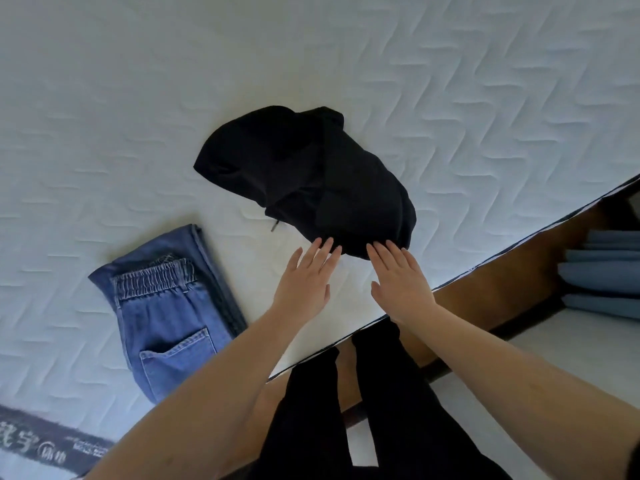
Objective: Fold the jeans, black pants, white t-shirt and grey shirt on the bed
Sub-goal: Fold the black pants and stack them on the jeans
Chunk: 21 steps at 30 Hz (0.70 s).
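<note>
The black pants [304, 178] lie in a loose folded bundle in the middle of the white quilted bed [485, 98]. My left hand [304, 278] and my right hand [401, 278] are stretched out flat, fingers straight, with the fingertips touching the near edge of the black bundle. The jeans [166, 306] lie folded to the left of my hands, waistband and back pocket facing up. No white t-shirt or grey shirt is in view.
The bed's edge [485, 261] runs diagonally to the right of my hands, with a brown wooden frame [502, 306] below it. Folded blue-grey cloths [602, 271] sit stacked at the far right. A dark printed label [45, 445] marks the mattress at bottom left.
</note>
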### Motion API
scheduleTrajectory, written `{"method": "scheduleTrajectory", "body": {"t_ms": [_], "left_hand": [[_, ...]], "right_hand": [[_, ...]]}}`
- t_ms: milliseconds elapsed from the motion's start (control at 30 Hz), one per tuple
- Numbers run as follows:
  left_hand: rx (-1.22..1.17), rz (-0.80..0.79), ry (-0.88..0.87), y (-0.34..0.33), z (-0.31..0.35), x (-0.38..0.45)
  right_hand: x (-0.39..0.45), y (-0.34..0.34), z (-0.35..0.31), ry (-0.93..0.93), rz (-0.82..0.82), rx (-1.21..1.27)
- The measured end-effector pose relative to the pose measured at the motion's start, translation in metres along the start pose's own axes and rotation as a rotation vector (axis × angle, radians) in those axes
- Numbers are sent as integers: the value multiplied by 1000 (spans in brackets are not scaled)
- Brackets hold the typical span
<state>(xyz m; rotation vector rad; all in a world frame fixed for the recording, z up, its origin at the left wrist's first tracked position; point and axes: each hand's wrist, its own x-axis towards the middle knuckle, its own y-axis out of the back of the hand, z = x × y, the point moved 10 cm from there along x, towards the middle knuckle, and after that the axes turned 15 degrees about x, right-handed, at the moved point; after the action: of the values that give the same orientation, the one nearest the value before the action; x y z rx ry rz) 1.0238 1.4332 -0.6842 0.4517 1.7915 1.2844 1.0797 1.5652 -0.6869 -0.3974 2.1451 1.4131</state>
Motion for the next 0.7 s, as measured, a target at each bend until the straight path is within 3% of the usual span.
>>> {"method": "scheduleTrajectory", "body": {"t_ms": [233,467,567,700], "left_hand": [[-14,124,57,-22,8,51],[101,140,3,-34,4,87],[124,264,-7,-15,-1,91],[99,278,18,7,-6,90]], "right_hand": [[45,-24,32,3,77,-5],[61,-13,33,96,157,28],[63,4,31,124,177,105],[52,31,26,105,165,337]]}}
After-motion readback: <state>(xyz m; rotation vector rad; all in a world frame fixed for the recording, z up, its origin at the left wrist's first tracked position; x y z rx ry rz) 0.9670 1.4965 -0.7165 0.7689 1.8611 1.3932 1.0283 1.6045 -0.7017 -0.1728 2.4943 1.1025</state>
